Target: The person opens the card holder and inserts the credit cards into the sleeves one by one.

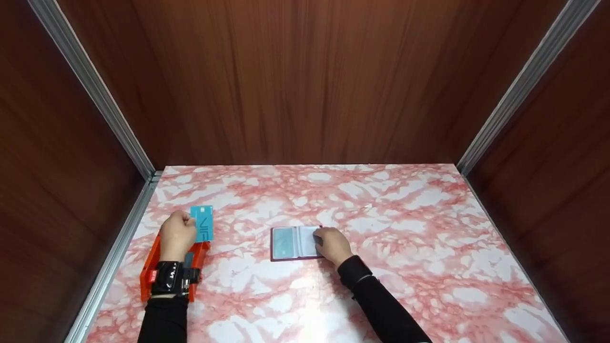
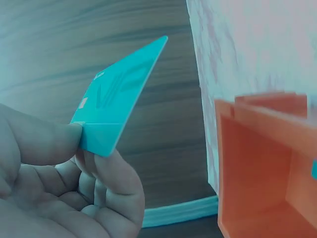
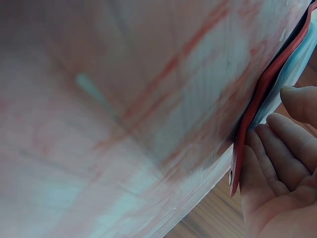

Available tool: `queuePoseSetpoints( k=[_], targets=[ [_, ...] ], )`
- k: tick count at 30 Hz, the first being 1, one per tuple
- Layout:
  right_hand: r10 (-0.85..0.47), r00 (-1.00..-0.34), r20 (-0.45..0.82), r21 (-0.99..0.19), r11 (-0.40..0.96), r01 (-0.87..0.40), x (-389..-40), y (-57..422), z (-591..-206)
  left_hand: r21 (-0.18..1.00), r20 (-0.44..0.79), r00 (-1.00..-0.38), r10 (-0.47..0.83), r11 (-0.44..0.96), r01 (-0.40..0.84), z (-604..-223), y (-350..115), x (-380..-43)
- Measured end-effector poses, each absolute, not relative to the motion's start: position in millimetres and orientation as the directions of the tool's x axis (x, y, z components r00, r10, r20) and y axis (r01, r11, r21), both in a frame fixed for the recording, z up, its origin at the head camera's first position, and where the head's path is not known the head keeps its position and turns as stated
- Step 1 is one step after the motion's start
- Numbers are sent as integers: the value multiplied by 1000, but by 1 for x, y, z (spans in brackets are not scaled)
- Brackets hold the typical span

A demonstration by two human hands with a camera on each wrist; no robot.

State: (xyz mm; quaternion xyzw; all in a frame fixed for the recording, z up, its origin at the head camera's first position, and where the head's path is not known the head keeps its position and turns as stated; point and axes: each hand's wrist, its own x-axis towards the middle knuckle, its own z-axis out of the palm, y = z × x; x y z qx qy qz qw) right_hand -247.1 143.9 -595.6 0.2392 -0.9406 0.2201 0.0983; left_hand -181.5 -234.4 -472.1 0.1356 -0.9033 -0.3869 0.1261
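In the head view, my left hand (image 1: 178, 233) pinches a blue card (image 1: 205, 224) marked "VIP" by its edge, above the front of an orange-red box. The left wrist view shows the card (image 2: 116, 99) tilted between thumb and fingers, apart from the box. An opened card holder (image 1: 298, 243) with a dark red cover and clear sleeves lies mid-table. Its left sleeve looks pale teal, its right one whitish. My right hand (image 1: 333, 245) grips the holder's right edge, fingers curled by the red cover (image 3: 260, 94) and thumb at the sleeves; their exact contact is partly hidden.
The orange-red box (image 1: 148, 271) stands at the table's left, partly under my left wrist, with something blue inside. A pink-and-white marbled table (image 1: 405, 214) spreads around, bounded by brown wood-look walls (image 1: 305, 81) and grey metal corner strips (image 1: 95, 81).
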Motion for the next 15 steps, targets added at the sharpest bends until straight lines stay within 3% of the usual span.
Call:
queuePoseSetpoints(
  k=[15],
  targets=[
    [-393, -884, 255, -455, 757, -468, -247, 146, -593, 806, 133, -948, -288, 588, -65, -489, -190, -195]
  ],
)
